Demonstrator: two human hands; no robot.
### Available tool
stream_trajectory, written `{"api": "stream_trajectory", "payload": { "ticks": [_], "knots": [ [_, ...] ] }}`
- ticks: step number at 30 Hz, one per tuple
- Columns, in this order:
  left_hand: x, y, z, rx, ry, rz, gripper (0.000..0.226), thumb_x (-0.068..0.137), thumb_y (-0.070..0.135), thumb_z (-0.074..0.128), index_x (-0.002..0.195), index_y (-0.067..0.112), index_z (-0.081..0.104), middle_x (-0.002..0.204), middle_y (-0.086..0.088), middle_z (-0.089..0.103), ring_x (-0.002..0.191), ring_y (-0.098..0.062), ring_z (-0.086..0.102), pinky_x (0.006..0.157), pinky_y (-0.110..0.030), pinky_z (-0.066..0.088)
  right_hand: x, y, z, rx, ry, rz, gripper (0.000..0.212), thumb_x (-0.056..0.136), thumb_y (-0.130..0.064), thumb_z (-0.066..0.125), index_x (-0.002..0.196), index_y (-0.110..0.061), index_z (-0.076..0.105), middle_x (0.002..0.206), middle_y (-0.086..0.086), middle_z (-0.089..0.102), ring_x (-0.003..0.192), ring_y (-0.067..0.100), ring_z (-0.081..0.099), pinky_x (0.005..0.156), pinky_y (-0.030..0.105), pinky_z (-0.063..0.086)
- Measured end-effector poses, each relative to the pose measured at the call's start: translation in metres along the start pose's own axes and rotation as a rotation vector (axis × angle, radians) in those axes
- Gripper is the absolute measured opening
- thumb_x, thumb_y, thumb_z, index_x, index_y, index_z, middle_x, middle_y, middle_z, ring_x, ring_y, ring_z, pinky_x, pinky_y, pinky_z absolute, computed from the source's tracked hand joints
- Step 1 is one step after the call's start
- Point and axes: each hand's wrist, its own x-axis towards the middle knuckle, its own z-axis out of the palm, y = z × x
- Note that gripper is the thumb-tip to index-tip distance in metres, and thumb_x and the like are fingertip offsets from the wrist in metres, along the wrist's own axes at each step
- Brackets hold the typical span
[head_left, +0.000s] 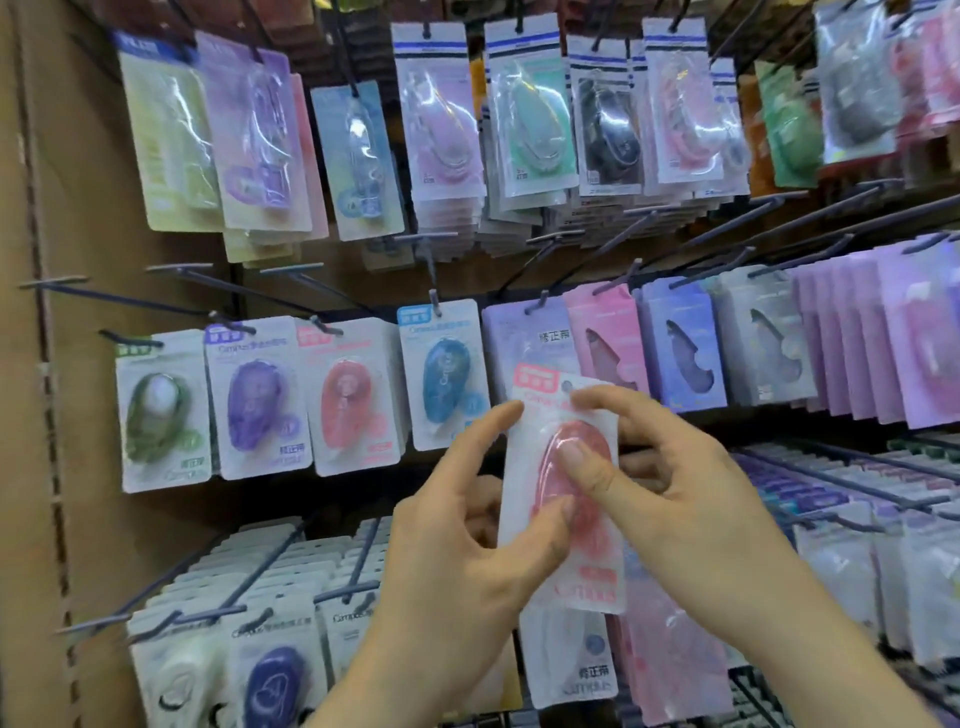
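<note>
I hold the pink correction-tape pack (563, 540) upright before the peg wall. My left hand (457, 540) pinches its left edge and my right hand (675, 499) pinches it with the thumb on the blister. The blue pack (441, 379) hangs at its 9 o'clock, and my pack partly hides the lilac pack (527, 338) at 12 o'clock.

"Campus" on held pack (597, 561), blue pack (441, 374); "修正带" on lilac pack (530, 343)
</note>
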Motion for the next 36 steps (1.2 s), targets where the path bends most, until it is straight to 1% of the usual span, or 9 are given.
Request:
{"api": "stream_trajectory", "payload": {
  "ticks": [3, 7, 10, 15, 17, 25, 28, 32, 36],
  "knots": [
    [-0.002, -0.012, -0.016, 0.069, 0.105, 0.061, 0.051, 0.067, 0.051, 0.070, 0.117, 0.052, 0.060, 0.055, 0.003, 0.049, 0.055, -0.012, 0.044, 0.053, -0.030, 0.040, 0.003, -0.007, 0.015, 0.135, -0.178, 0.034, 0.037, 0.086, -0.031, 0.068, 0.117, -0.050, 0.060, 0.097, -0.013, 0.072, 0.076, 0.004, 0.070, 0.064, 0.017, 0.051],
    [-0.003, -0.014, -0.049, 0.165, 0.107, 0.083, 0.060, 0.064, 0.056, 0.070, 0.122, 0.047, 0.062, 0.061, 0.014, 0.055, 0.056, 0.001, 0.043, 0.056, -0.013, 0.035, 0.010, -0.014, 0.038, 0.342, -0.262, 0.056, 0.046, 0.087, -0.007, 0.067, 0.118, -0.040, 0.062, 0.083, 0.001, 0.075, 0.073, 0.009, 0.070, 0.059, 0.014, 0.049],
    [0.000, -0.012, -0.077, 0.493, 0.058, 0.146, 0.085, 0.059, 0.067, 0.067, 0.137, 0.042, 0.048, 0.092, 0.032, 0.055, 0.076, 0.011, 0.052, 0.068, -0.004, 0.037, 0.016, -0.018, 0.059, 0.325, -0.250, 0.030, 0.050, 0.087, -0.007, 0.069, 0.122, -0.040, 0.058, 0.083, 0.001, 0.075, 0.077, 0.012, 0.072, 0.064, 0.019, 0.053],
    [0.011, -0.019, -0.115, 0.870, 0.169, 0.322, 0.080, 0.070, 0.064, 0.060, 0.140, 0.026, 0.050, 0.102, 0.012, 0.043, 0.090, -0.010, 0.052, 0.074, -0.019, 0.045, 0.030, -0.033, 0.096, 0.178, -0.217, -0.121, 0.048, 0.088, -0.017, 0.072, 0.125, -0.043, 0.057, 0.115, -0.014, 0.068, 0.104, 0.004, 0.066, 0.095, 0.034, 0.054],
    [0.014, -0.016, -0.124, 0.917, 0.228, 0.345, 0.073, 0.075, 0.060, 0.056, 0.138, 0.023, 0.052, 0.104, 0.008, 0.044, 0.088, -0.014, 0.053, 0.068, -0.026, 0.048, 0.036, -0.039, 0.106, 0.140, -0.207, -0.183, 0.048, 0.089, -0.021, 0.071, 0.129, -0.042, 0.055, 0.120, -0.018, 0.065, 0.111, 0.002, 0.062, 0.099, 0.035, 0.051],
    [0.029, -0.007, -0.132, 1.169, 0.325, 0.280, 0.064, 0.081, 0.060, 0.045, 0.124, 0.016, 0.061, 0.081, 0.004, 0.062, 0.069, -0.020, 0.063, 0.054, -0.023, 0.041, 0.061, -0.048, 0.126, 0.112, -0.217, -0.212, 0.048, 0.091, -0.021, 0.069, 0.136, -0.031, 0.055, 0.126, -0.012, 0.064, 0.120, 0.005, 0.057, 0.106, 0.037, 0.046],
    [0.035, -0.007, -0.133, 1.218, 0.344, 0.293, 0.063, 0.080, 0.057, 0.046, 0.120, 0.013, 0.064, 0.073, 0.006, 0.062, 0.060, -0.018, 0.061, 0.051, -0.020, 0.031, 0.065, -0.047, 0.129, 0.146, -0.218, -0.194, 0.049, 0.091, -0.016, 0.068, 0.137, -0.029, 0.054, 0.122, -0.012, 0.065, 0.116, 0.003, 0.060, 0.104, 0.034, 0.048],
    [0.041, -0.009, -0.133, 1.132, 0.310, 0.376, 0.064, 0.079, 0.050, 0.047, 0.130, 0.013, 0.060, 0.074, 0.004, 0.067, 0.057, -0.022, 0.063, 0.043, -0.026, 0.043, 0.069, -0.047, 0.130, 0.256, -0.260, -0.145, 0.047, 0.092, -0.004, 0.064, 0.133, -0.023, 0.057, 0.091, -0.019, 0.073, 0.090, -0.005, 0.067, 0.081, 0.015, 0.052],
    [0.047, -0.012, -0.136, 1.145, 0.253, 0.424, 0.063, 0.080, 0.049, 0.047, 0.130, 0.013, 0.061, 0.072, 0.003, 0.066, 0.053, -0.023, 0.062, 0.039, -0.030, 0.045, 0.071, -0.046, 0.132, 0.280, -0.232, -0.116, 0.046, 0.092, -0.008, 0.064, 0.134, -0.026, 0.056, 0.089, -0.014, 0.072, 0.086, -0.003, 0.068, 0.077, 0.013, 0.051]
  ]
}}
